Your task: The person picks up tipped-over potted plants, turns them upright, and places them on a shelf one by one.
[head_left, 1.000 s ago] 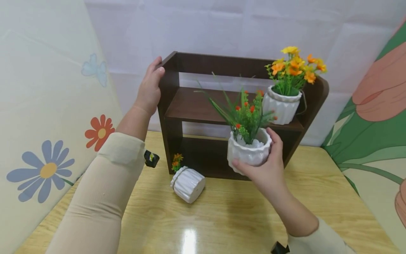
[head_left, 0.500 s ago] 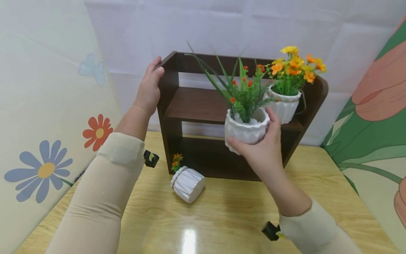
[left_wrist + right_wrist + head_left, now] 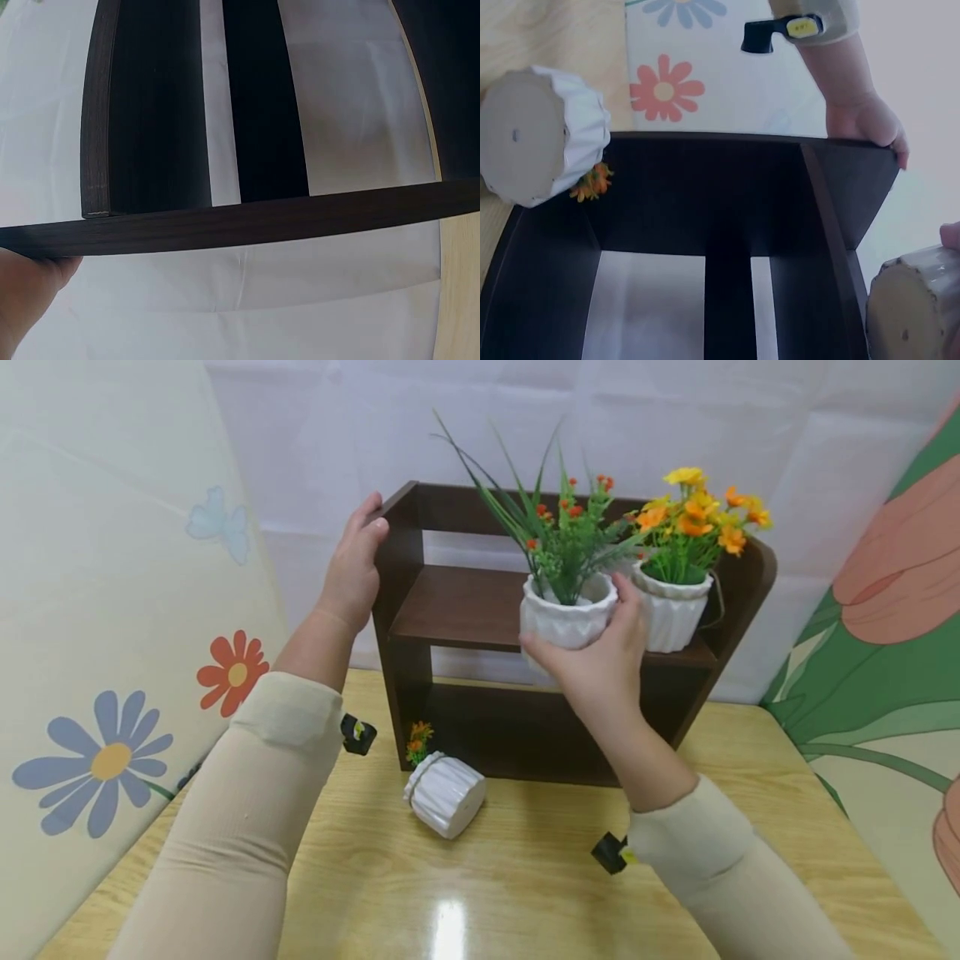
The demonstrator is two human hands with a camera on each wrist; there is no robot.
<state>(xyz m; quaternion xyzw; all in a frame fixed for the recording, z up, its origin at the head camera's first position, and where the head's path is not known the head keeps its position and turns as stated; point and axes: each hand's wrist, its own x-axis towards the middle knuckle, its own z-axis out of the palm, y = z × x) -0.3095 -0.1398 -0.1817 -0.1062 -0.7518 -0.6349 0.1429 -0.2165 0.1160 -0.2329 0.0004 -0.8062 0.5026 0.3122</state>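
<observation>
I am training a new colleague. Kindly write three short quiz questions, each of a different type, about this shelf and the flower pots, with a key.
1. True or false: the pot with orange flowers stands on the upper board of the shelf.
2. The right hand holds: A) red-flowered pot B) toppled pot C) nothing.
3. Where does the left hand rest?

Key: 1 true; 2 A; 3 on the shelf's left side panel, near its top.

tipped pot (image 3: 446, 794) flowers mostly hidden behind it, L hand (image 3: 26, 300) cut off by frame edge in wrist view
</observation>
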